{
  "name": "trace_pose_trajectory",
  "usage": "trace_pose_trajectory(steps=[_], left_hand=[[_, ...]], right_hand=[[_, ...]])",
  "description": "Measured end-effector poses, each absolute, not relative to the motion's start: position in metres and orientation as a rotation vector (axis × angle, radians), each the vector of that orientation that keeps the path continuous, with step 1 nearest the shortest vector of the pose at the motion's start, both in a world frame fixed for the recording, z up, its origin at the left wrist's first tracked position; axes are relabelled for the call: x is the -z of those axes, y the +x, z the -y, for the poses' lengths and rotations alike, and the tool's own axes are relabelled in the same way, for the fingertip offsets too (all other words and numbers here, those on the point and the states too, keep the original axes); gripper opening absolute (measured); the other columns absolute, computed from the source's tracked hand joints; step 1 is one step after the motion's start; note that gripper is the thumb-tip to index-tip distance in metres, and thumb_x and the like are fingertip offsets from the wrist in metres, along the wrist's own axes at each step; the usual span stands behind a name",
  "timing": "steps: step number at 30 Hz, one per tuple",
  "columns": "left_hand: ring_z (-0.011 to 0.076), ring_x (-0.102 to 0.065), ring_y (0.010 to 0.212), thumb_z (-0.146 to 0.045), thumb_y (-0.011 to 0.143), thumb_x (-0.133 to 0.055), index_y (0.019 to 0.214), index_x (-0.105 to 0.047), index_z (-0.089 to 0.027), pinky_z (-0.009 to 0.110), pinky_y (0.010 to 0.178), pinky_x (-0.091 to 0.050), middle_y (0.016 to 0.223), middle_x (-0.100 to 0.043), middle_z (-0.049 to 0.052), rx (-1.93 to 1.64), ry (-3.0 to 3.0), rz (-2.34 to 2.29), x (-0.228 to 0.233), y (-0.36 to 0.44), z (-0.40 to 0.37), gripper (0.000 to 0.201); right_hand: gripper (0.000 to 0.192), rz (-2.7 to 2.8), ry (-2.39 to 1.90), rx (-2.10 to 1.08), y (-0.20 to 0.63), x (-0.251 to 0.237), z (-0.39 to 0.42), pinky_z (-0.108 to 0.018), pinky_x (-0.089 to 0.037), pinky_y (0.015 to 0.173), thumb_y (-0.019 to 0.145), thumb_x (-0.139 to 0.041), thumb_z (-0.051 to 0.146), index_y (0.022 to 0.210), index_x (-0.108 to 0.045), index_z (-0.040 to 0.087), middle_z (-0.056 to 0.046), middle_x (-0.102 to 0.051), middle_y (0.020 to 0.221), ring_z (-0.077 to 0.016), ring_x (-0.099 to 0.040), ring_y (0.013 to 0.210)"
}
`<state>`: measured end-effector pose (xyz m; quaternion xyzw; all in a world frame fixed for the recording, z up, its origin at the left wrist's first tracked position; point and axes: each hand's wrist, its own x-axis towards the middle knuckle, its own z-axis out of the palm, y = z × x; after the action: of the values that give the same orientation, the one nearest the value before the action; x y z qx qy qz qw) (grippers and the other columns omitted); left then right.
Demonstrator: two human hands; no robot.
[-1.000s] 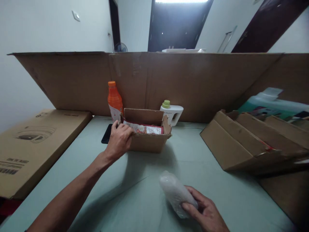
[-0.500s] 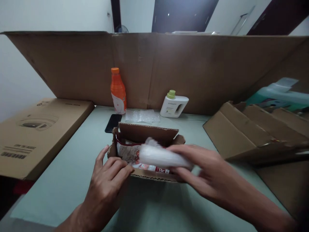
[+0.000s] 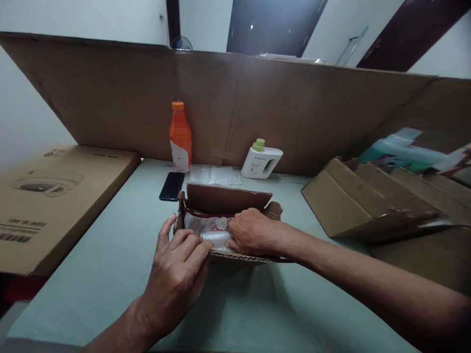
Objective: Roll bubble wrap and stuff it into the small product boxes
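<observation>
We note a tall brown cardboard screen (image 3: 294,113) standing across the back of the pale green surface (image 3: 110,255), with a flat printed carton (image 3: 55,196) at left and a stack of folded brown boxes (image 3: 364,206) at right. At centre sits the small open brown cardboard box (image 3: 224,198), its long axis running left to right, its mouth facing up and its rear flap upright. Our left hand (image 3: 180,274) rests with loose fingers on the near left rim, steadying it. Our right hand (image 3: 253,233) reaches inside, pressing the clear bubble-wrapped bundle (image 3: 215,239) down onto a printed packet; it lies lengthwise along the box. We judge the seating step to be in hand; next calls for releasing and folding flaps. Behind stand an orange plastic bottle (image 3: 180,137), a white jug with green cap (image 3: 261,159) and a black phone (image 3: 171,186).
</observation>
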<state>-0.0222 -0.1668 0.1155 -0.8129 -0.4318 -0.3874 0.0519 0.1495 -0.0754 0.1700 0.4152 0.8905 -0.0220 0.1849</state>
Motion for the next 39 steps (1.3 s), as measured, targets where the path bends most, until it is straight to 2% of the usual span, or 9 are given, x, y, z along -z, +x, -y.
trace_pose_trajectory(steps=[4, 8, 12, 14, 18, 22, 30, 36, 39], left_hand=[[0.0327, -0.044, 0.136, -0.007, 0.084, -0.065, 0.137, -0.048, -0.02, 0.062, 0.118, -0.029, 0.136, -0.053, 0.016, 1.354, -2.307, 1.318, -0.103, -0.033, 0.174, 0.057], [0.034, -0.044, 0.139, -0.024, 0.088, -0.065, 0.151, -0.035, -0.033, 0.06, 0.117, -0.034, 0.15, -0.044, 0.011, 1.641, -2.185, 1.784, -0.071, -0.061, 0.195, 0.07], [0.0393, -0.047, 0.136, -0.05, 0.084, -0.068, 0.152, -0.034, -0.037, 0.064, 0.112, -0.04, 0.156, -0.04, 0.008, 1.898, -2.1, 2.554, -0.035, -0.073, 0.201, 0.077], [0.0375, -0.047, 0.137, -0.053, 0.08, -0.071, 0.15, -0.036, -0.035, 0.059, 0.114, -0.041, 0.155, -0.041, 0.008, 2.028, -2.177, 2.656, -0.026, -0.062, 0.192, 0.08], [0.0302, -0.056, 0.129, -0.051, 0.078, -0.073, 0.144, -0.042, -0.028, 0.043, 0.107, -0.05, 0.139, -0.056, 0.01, 2.236, -2.298, 2.612, -0.03, -0.025, 0.173, 0.076], [0.0287, -0.06, 0.122, -0.051, 0.077, -0.074, 0.141, -0.046, -0.025, 0.039, 0.1, -0.054, 0.133, -0.06, 0.01, 2.336, -2.154, 2.575, -0.031, -0.028, 0.178, 0.074], [0.0289, -0.057, 0.125, -0.048, 0.076, -0.076, 0.137, -0.05, -0.027, 0.041, 0.104, -0.05, 0.132, -0.06, 0.008, 2.219, -1.876, 2.609, -0.042, -0.071, 0.209, 0.07], [0.0269, -0.06, 0.122, -0.048, 0.079, -0.072, 0.135, -0.051, -0.024, 0.038, 0.103, -0.051, 0.132, -0.061, 0.009, 2.311, -2.437, 2.426, -0.038, 0.013, 0.191, 0.064], [0.0264, -0.063, 0.117, -0.046, 0.084, -0.066, 0.131, -0.053, -0.021, 0.038, 0.099, -0.054, 0.129, -0.064, 0.01, 2.187, -2.909, 2.24, -0.03, 0.069, 0.181, 0.055]], right_hand=[[0.033, -2.576, 1.346, -0.076, 0.176, -0.204, 0.088, -0.039, -0.049, 0.073, 0.079, -0.074, 0.046, 0.089, -0.076, 0.015, -0.012, -0.076, 0.081, -0.029, -0.071, 0.077], [0.041, -2.851, 2.116, -0.204, 0.256, -0.21, 0.131, -0.041, -0.049, 0.075, 0.087, -0.057, 0.06, 0.094, -0.073, 0.022, -0.007, -0.075, 0.086, -0.0253, -0.067, 0.077], [0.037, -2.667, 2.529, 0.612, 0.29, -0.142, 0.178, -0.038, -0.054, 0.077, 0.086, -0.061, 0.051, 0.107, -0.07, 0.023, -0.009, -0.075, 0.101, -0.0249, -0.069, 0.086], [0.062, -2.735, 2.411, 0.954, 0.279, -0.095, 0.182, -0.044, -0.052, 0.094, 0.076, -0.071, 0.047, 0.13, -0.059, 0.019, -0.014, -0.066, 0.131, -0.0296, -0.064, 0.113], [0.062, -2.848, 2.413, 1.337, 0.244, -0.037, 0.169, -0.046, -0.047, 0.103, 0.076, -0.072, 0.038, 0.131, -0.054, 0.016, -0.015, -0.063, 0.132, -0.0303, -0.059, 0.119], [0.055, -2.77, 2.636, 1.309, 0.217, -0.026, 0.175, -0.051, -0.047, 0.102, 0.079, -0.069, 0.032, 0.129, -0.053, 0.017, -0.015, -0.063, 0.129, -0.0328, -0.058, 0.118], [0.063, -3.011, 2.167, 1.3, 0.189, -0.047, 0.176, -0.049, -0.044, 0.107, 0.083, -0.067, 0.025, 0.142, -0.046, 0.019, -0.015, -0.06, 0.134, -0.0315, -0.053, 0.127], [0.051, -2.821, 2.668, 1.011, 0.272, -0.058, 0.222, -0.047, -0.047, 0.104, 0.083, -0.065, 0.031, 0.132, -0.056, 0.021, -0.013, -0.065, 0.128, -0.031, -0.058, 0.121], [0.041, -2.426, 3.102, 0.766, 0.32, -0.047, 0.263, -0.046, -0.053, 0.093, 0.082, -0.065, 0.04, 0.116, -0.065, 0.018, -0.013, -0.071, 0.114, -0.0321, -0.065, 0.107]])
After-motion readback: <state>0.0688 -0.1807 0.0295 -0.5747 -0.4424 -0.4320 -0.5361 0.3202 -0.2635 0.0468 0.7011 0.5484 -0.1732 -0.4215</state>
